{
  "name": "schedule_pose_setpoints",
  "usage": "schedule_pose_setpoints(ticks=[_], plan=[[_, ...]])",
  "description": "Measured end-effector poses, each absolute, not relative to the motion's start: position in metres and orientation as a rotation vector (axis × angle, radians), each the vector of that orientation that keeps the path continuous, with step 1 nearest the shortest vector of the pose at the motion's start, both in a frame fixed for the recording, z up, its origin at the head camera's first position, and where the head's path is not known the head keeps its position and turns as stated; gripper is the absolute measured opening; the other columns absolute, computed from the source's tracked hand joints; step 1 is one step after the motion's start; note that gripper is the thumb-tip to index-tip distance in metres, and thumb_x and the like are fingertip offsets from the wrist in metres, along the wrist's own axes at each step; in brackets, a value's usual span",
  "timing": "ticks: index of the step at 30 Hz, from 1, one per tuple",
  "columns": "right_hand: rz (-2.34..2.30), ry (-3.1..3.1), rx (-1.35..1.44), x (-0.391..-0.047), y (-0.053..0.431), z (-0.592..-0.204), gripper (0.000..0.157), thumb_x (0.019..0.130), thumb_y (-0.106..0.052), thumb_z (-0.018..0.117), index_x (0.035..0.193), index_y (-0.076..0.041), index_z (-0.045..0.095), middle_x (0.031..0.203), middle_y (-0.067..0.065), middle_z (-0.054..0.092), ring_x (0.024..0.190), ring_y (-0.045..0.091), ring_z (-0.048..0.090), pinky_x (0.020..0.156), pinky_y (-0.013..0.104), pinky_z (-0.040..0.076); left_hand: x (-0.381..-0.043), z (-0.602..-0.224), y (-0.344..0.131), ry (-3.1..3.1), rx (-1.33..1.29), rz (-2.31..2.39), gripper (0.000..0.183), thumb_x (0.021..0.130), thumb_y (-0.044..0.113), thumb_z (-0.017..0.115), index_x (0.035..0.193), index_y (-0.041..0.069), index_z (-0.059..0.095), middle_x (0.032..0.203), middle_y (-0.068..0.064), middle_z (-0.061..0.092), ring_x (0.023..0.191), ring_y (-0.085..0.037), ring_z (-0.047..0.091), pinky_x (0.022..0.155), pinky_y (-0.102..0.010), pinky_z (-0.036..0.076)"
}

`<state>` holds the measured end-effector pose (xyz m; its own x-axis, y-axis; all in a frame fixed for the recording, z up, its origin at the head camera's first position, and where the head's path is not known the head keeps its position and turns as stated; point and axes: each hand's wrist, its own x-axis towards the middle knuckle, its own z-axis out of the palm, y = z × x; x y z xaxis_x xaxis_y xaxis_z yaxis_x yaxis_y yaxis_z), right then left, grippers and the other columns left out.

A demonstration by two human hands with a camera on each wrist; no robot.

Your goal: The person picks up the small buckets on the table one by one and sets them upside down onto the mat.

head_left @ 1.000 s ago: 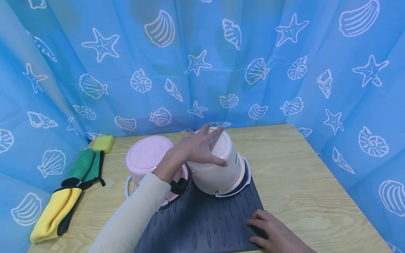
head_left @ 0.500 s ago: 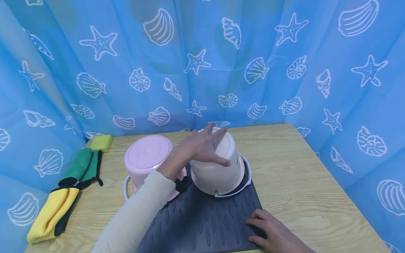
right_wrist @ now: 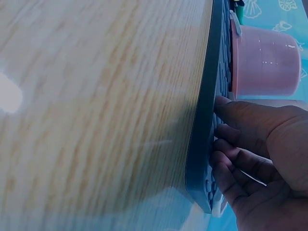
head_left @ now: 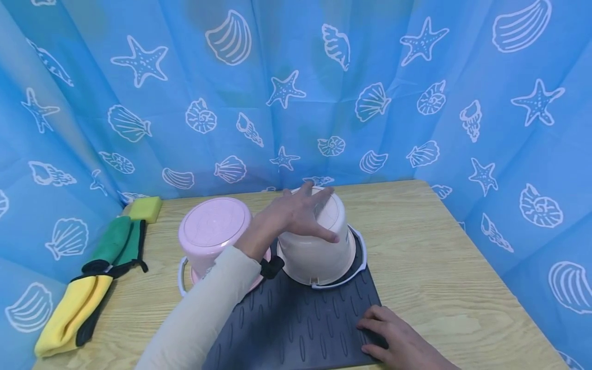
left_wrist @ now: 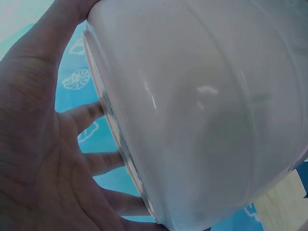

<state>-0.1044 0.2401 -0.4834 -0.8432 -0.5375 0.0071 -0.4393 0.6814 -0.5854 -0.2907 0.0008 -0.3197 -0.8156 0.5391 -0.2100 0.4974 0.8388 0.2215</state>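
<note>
My left hand point(head_left: 298, 213) rests with fingers spread across the upturned base of a whitish bucket point(head_left: 316, 257). Its thumb lies along the near side of that base. In the left wrist view the fingers point(left_wrist: 103, 163) reach over the base, and their tips are partly hidden behind its edge. The bucket stands upside down on a dark ridged rubber mat point(head_left: 282, 329), its grey handle lying around the rim. A pink bucket point(head_left: 215, 226), also inverted, stands to its left, partly covered by my left forearm. Fingertips of my right hand point(head_left: 393, 336) touch the mat near its front right corner.
On the left of the wooden table point(head_left: 444, 257) lie a yellow sponge point(head_left: 145, 209), a green cloth point(head_left: 113, 244) and a yellow cloth point(head_left: 74, 313), both with black edging. A blue curtain point(head_left: 277, 92) printed with shells and starfish surrounds the table.
The head view has shifted slightly, so things sit a little further left. My left hand has edged slightly right over the whitish bucket's base; the right hand stays at the mat.
</note>
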Motion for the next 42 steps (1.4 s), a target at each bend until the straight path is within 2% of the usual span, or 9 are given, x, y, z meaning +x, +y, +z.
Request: schedule_pose_setpoints(ticks=[7,13,27,34,42], plan=[[-0.881,2.719,-0.793,-0.104,0.239,-0.484,0.033,0.093,-0.033,0.072,0.117,-0.01,0.072,0.108,-0.011,0.051,0.093,0.002,0.046,0.075,0.027,0.05,-0.292,-0.322,0.006,2.738,0.774,0.215,0.11,0.07,0.081,0.066,0.159,0.045,0.013,0.165,-0.007,0.013,0.14,-0.053,0.026,0.1,-0.064,0.041],[-0.875,2.719,-0.774,-0.103,0.238,-0.485,0.035,0.092,-0.035,0.072,0.116,-0.011,0.072,0.108,-0.011,0.051,0.093,0.002,0.046,0.074,0.027,0.049,-0.293,-0.324,0.011,2.722,0.788,0.196,0.11,0.071,0.081,0.066,0.16,0.044,0.013,0.166,-0.01,0.008,0.141,-0.056,0.023,0.101,-0.065,0.039],[-0.868,2.741,-0.791,-0.104,0.237,-0.485,0.031,0.092,-0.03,0.074,0.116,-0.01,0.073,0.107,-0.012,0.051,0.093,0.001,0.046,0.075,0.026,0.049,-0.293,-0.324,0.019,2.724,0.74,0.174,0.11,0.069,0.081,0.067,0.159,0.046,0.014,0.166,-0.007,0.007,0.14,-0.055,0.024,0.094,-0.068,0.042],[-0.854,2.762,-0.803,-0.104,0.237,-0.484,0.031,0.092,-0.029,0.074,0.115,-0.01,0.073,0.108,-0.012,0.051,0.094,0.001,0.046,0.075,0.026,0.05,-0.294,-0.324,0.023,2.725,0.734,0.142,0.109,0.069,0.082,0.067,0.159,0.046,0.015,0.166,-0.009,0.01,0.139,-0.053,0.027,0.094,-0.075,0.037],[-0.827,2.798,-0.843,-0.103,0.239,-0.484,0.029,0.09,-0.025,0.076,0.115,-0.009,0.073,0.107,-0.012,0.05,0.093,0.001,0.046,0.075,0.026,0.049,-0.295,-0.327,0.027,2.723,0.737,0.142,0.109,0.071,0.082,0.065,0.159,0.045,0.013,0.166,-0.008,0.009,0.14,-0.052,0.025,0.096,-0.075,0.035]])
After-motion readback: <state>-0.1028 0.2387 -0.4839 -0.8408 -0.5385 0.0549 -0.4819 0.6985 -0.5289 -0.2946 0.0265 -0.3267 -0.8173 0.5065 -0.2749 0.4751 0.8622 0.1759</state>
